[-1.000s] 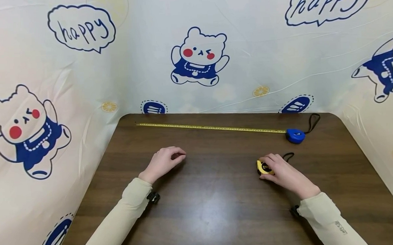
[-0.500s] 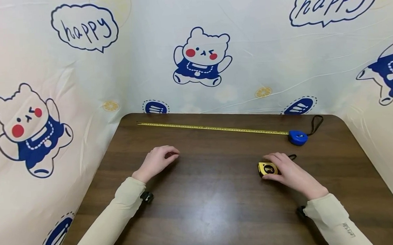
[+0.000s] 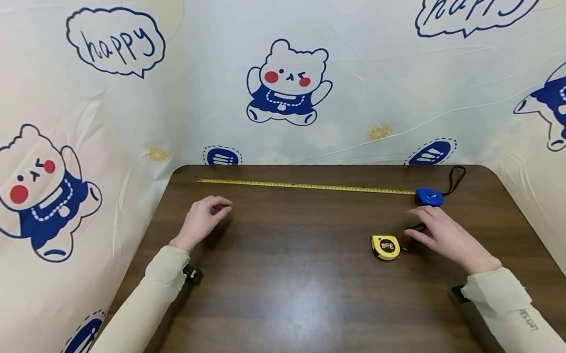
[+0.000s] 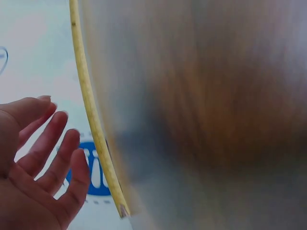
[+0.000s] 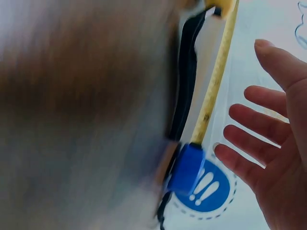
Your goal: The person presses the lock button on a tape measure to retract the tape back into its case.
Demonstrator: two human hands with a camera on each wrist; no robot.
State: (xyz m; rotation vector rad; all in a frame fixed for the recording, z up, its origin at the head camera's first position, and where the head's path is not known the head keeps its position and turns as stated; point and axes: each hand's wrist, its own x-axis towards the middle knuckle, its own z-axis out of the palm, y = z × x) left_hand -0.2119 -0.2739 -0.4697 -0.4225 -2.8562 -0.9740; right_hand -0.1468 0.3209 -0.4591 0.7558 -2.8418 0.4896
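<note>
Head view: yellow tape measure point(image 3: 385, 247) on tabletop point(image 3: 287, 281), extended blue tape measure point(image 3: 428, 197) off its 1-to-2 o'clock, right hand point(image 3: 451, 238) at 3, left hand point(image 3: 198, 222) at 9, both loosely spread, holding nothing; probably positioning step, next move likely needing a closing curl.

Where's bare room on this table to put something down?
The widest bare patch is the middle of the wood-grain table, between left grip and yellow tape measure, in front of the extended tape blade. The near strip between the sleeves looks free. It's crowded at right: the blue tape measure, right grip and black strap sit close together.
</note>
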